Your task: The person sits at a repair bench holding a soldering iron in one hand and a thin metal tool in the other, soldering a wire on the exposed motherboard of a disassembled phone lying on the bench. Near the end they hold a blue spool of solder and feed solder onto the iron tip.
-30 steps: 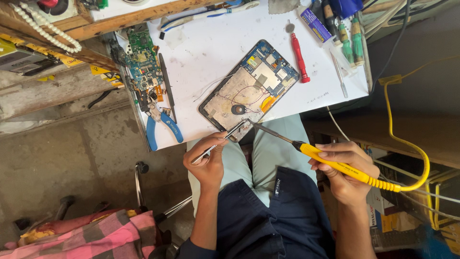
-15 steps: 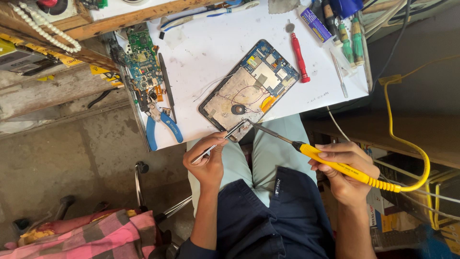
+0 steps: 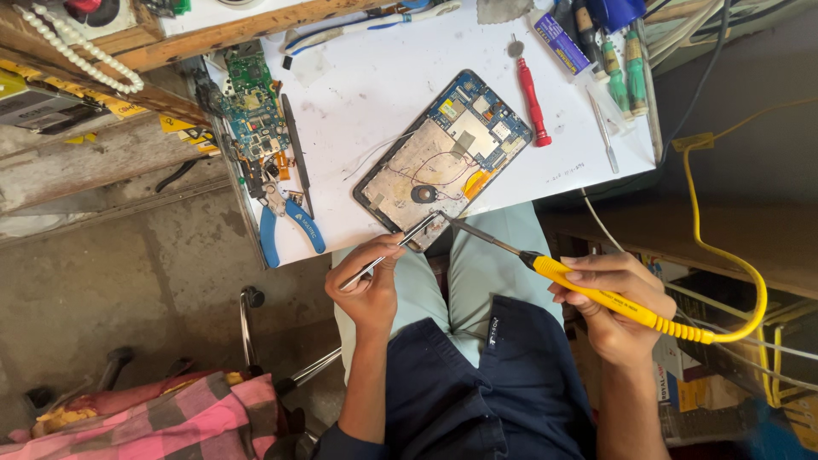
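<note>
The tablet (image 3: 445, 160) lies open on the white table (image 3: 375, 85), its back cover already off — green boards and thin wires show. The left hand (image 3: 368, 285) pinches shiny metal tweezers (image 3: 388, 253) at the tablet's near edge. The right hand (image 3: 615, 302) wraps its fingers around a yellow soldering iron (image 3: 596, 294), tip near the same spot — the joining looks unfinished. Blue pliers (image 3: 290, 223) lie nearby.

The left hand (image 3: 371, 285) pinches metal tweezers (image 3: 388, 253) between thumb and fingers; their tips reach past the fingertips to the near edge of an opened tablet (image 3: 443, 158). The right hand (image 3: 618, 302) grips a yellow soldering iron (image 3: 596, 294), its tip apparently meeting the tweezers there. Blue pliers (image 3: 290, 226) lie beyond the left fingers.
</note>
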A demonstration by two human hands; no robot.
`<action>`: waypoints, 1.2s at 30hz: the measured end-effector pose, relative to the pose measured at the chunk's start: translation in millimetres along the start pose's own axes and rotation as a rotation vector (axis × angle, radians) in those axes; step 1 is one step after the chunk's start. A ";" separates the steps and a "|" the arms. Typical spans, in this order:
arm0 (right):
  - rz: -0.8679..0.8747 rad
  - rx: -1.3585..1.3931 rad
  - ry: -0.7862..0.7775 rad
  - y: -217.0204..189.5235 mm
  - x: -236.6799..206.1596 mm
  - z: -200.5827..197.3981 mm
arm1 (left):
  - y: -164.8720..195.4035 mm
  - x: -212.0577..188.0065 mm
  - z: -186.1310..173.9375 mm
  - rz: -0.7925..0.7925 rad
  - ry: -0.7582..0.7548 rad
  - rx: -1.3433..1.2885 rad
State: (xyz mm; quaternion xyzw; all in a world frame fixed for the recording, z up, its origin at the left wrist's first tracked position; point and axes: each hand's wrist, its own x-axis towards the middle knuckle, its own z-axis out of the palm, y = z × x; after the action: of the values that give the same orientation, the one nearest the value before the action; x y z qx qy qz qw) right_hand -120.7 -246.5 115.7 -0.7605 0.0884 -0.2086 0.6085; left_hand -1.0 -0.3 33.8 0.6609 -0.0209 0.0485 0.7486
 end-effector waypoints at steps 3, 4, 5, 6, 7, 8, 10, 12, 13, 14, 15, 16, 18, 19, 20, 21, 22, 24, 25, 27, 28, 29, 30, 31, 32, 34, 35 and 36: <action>0.017 -0.003 -0.003 0.8 0.9 0.5 | -0.7 -0.2 -0.1 0.003 -0.002 -0.003; 0.011 -0.005 -0.006 1.0 1.1 0.3 | -1.0 -0.6 0.1 -0.005 0.003 -0.007; 0.006 -0.007 -0.008 1.1 1.0 0.2 | -1.3 -1.0 0.1 -0.013 0.007 -0.010; 0.000 -0.010 -0.010 1.1 1.1 0.3 | -1.7 -1.1 0.1 -0.021 0.010 -0.014; -0.005 -0.009 -0.008 1.1 1.2 0.5 | -1.9 -1.1 -0.2 -0.021 0.007 -0.013; -0.009 -0.008 -0.007 1.0 1.3 0.3 | -1.7 -1.4 -0.5 -0.021 0.004 -0.010; -0.013 -0.009 -0.008 1.0 1.8 0.5 | -2.0 -1.0 -0.9 -0.017 0.001 -0.010; -0.008 -0.015 -0.009 -0.2 0.8 -0.1 | -1.9 -1.5 -1.0 -0.012 0.000 -0.013; -0.007 -0.016 -0.009 0.0 0.9 -0.3 | -2.1 -1.2 -0.6 -0.008 0.000 -0.013; -0.006 -0.017 -0.010 0.0 0.6 -0.1 | -2.1 -1.1 -0.8 -0.004 -0.001 -0.013; -0.004 -0.018 -0.010 0.0 0.0 0.3 | -1.8 -1.3 -1.2 -0.001 -0.002 -0.012; -0.005 -0.015 -0.010 0.5 0.6 0.1 | -1.9 -1.2 -0.7 0.001 -0.001 -0.008; -0.009 -0.008 -0.010 1.4 1.8 0.4 | -1.8 -0.8 -0.6 0.007 -0.001 0.002; -0.005 -0.017 -0.012 1.0 1.6 0.4 | -1.6 -1.0 -1.0 0.002 0.000 -0.006; -0.002 -0.025 -0.014 0.5 1.6 -0.1 | -1.7 -0.8 -0.7 -0.003 0.000 -0.013; 0.001 -0.034 -0.015 0.2 1.5 -0.3 | -1.7 -0.5 -0.6 -0.007 -0.001 -0.021; 0.000 -0.036 -0.015 -0.2 1.5 -0.2 | -1.6 -0.5 -0.8 -0.003 -0.002 -0.013; -0.002 -0.041 -0.017 -0.7 2.0 -0.1 | -1.5 -0.5 -0.9 0.007 -0.004 0.003; -0.006 -0.044 -0.021 -1.1 2.3 0.1 | -1.6 -0.2 -0.9 0.006 -0.004 0.001; -0.012 -0.052 -0.030 -2.8 2.3 0.3 | -1.3 -0.7 -1.4 0.003 -0.003 -0.003; -0.014 -0.051 -0.029 -3.3 2.7 0.5 | -1.2 -0.8 -1.3 -0.001 -0.002 0.005; -0.017 -0.051 -0.028 -3.9 3.3 1.0 | -1.1 -0.4 -1.2 -0.004 0.000 0.012; -0.020 -0.051 -0.028 -4.8 3.9 1.4 | -0.9 -0.3 -1.1 -0.006 0.001 0.020; -0.023 -0.055 -0.031 -6.0 4.1 2.1 | -0.6 -0.5 -1.3 -0.003 0.001 0.019; -0.026 -0.059 -0.034 -7.1 4.9 2.2 | -0.5 -0.6 -0.9 0.001 0.002 0.018; -0.041 -0.088 -0.042 -9.6 6.3 3.4 | -0.2 -0.2 -0.9 0.005 0.000 0.018; -0.051 -0.115 -0.047 -11.5 6.4 4.1 | 0.1 -0.3 -1.1 0.003 -0.002 0.018; -0.063 -0.141 -0.053 -12.9 7.5 4.2 | 0.1 0.0 -0.6 0.002 -0.004 0.018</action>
State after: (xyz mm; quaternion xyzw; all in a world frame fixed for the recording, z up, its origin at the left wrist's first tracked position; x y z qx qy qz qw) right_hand -113.7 -242.5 128.9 -0.8090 0.0628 -0.2010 0.5487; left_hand -1.0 0.3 33.8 0.6678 -0.0226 0.0482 0.7424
